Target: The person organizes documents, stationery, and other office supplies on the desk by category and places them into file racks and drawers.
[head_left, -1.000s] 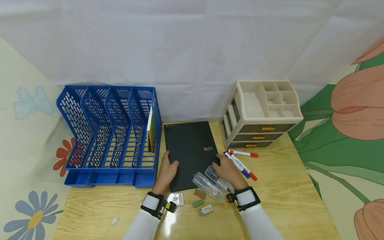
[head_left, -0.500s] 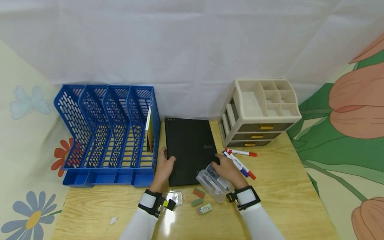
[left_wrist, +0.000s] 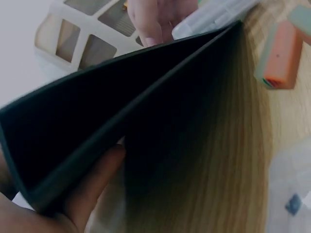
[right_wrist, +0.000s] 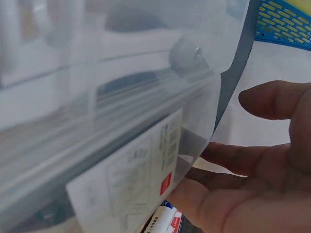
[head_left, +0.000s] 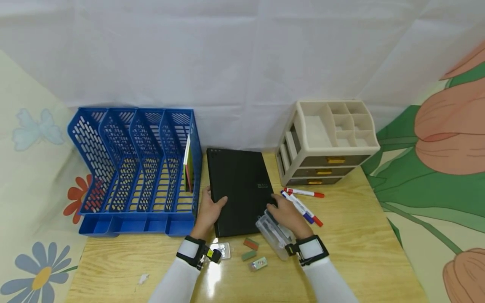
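Note:
A thin black folder (head_left: 240, 189) with light lettering lies at the centre in the head view. My left hand (head_left: 208, 210) grips its left edge, thumb on top. In the left wrist view the folder's (left_wrist: 112, 102) two layers show, its near edge raised off the table and a finger (left_wrist: 97, 184) under it. My right hand (head_left: 288, 214) is at the folder's right edge. A clear plastic case (head_left: 274, 235) lies against it, close beside that hand. In the right wrist view the thumb stands apart from the case (right_wrist: 121, 97), and the other fingertips are partly hidden behind it.
A blue file rack (head_left: 138, 214) with a few thin books (head_left: 188, 164) stands left. Right is a cream drawer organiser (head_left: 326, 147), with markers (head_left: 303, 206) before it. Erasers (head_left: 250, 254) and a small clear box (head_left: 223, 250) lie near the front.
The folder's left side has come up and the folder tilts. The clear case has slid right, off the folder toward my right hand. Both hands have barely moved.

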{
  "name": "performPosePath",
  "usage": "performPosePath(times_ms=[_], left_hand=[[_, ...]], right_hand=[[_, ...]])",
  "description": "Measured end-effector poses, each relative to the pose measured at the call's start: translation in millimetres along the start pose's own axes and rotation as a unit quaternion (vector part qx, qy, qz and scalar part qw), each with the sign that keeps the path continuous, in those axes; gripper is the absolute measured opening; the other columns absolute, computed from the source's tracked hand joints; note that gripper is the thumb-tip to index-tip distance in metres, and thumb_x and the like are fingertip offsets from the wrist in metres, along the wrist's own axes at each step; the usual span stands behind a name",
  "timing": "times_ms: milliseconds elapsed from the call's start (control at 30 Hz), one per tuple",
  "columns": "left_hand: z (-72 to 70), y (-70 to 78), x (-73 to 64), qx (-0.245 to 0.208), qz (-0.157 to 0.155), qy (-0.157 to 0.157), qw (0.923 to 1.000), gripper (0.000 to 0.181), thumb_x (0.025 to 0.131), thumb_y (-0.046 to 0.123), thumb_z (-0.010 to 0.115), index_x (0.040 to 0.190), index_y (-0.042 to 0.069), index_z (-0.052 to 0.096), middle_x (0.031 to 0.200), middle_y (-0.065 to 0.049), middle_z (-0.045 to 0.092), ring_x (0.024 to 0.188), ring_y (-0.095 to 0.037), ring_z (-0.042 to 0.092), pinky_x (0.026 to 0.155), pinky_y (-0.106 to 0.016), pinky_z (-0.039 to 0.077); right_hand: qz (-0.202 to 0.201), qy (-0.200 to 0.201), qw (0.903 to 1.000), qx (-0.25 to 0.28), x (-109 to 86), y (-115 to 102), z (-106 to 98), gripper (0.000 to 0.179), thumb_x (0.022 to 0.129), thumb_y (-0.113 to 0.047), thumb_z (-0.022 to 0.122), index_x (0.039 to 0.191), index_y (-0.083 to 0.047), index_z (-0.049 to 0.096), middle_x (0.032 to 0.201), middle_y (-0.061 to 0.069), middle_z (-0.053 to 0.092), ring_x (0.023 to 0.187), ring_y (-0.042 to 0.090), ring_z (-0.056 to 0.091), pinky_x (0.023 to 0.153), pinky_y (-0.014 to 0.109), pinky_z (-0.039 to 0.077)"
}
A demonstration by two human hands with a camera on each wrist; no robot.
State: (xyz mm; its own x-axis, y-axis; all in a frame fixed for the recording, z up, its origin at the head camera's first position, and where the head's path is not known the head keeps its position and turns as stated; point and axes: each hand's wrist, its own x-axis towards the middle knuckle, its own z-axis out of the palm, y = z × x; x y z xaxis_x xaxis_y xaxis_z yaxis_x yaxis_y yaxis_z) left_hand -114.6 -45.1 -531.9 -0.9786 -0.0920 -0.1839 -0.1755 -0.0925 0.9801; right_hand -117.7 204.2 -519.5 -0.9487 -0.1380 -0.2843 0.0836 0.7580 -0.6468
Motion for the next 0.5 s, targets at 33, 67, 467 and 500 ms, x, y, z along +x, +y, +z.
performPosePath(times_ms=[33,67,467,500], left_hand=[[0.0,1.6,-1.6,-0.004,0.01,-0.004,0.9999,0.058,0.091,-0.004,0.059,0.139,-0.006,0.026,0.129,-0.033,0.052,0.103,-0.043,0.061,0.088,-0.056,0.052],[0.0,3.8,-3.3,-0.005,0.019,-0.006,0.9998,0.058,0.091,-0.004,0.058,0.139,-0.005,0.026,0.13,-0.032,0.052,0.104,-0.043,0.061,0.088,-0.057,0.052],[-1.9,54.8,-32.5,0.067,0.1,-0.017,0.9926,0.057,0.092,-0.006,0.057,0.14,-0.008,0.025,0.134,-0.033,0.051,0.117,-0.043,0.054,0.097,-0.06,0.045],[-2.2,53.2,-32.2,0.073,0.107,-0.011,0.9915,0.058,0.092,-0.005,0.058,0.141,-0.007,0.026,0.135,-0.032,0.051,0.117,-0.042,0.054,0.098,-0.059,0.044]], right_hand=[[-0.002,-0.002,1.0,0.007,-0.1,0,0,0.058,0.097,-0.025,0.052,0.144,0.007,0.039,0.139,0.033,0.049,0.123,0.044,0.05,0.101,0.058,0.044],[-0.001,-0.002,0.9999,0.015,-0.2,0,0,0.058,0.097,-0.025,0.053,0.145,0.006,0.038,0.139,0.033,0.049,0.122,0.043,0.051,0.099,0.057,0.046],[-0.035,0.074,0.9966,0.01,1.1,-4,-7,0.05,0.098,-0.025,0.054,0.142,-0.003,0.047,0.137,0.028,0.054,0.121,0.043,0.052,0.096,0.061,0.045],[-0.04,0.081,0.9959,0.01,1.2,-4,-8,0.049,0.098,-0.025,0.054,0.141,-0.003,0.048,0.137,0.028,0.054,0.122,0.044,0.051,0.097,0.061,0.044]])
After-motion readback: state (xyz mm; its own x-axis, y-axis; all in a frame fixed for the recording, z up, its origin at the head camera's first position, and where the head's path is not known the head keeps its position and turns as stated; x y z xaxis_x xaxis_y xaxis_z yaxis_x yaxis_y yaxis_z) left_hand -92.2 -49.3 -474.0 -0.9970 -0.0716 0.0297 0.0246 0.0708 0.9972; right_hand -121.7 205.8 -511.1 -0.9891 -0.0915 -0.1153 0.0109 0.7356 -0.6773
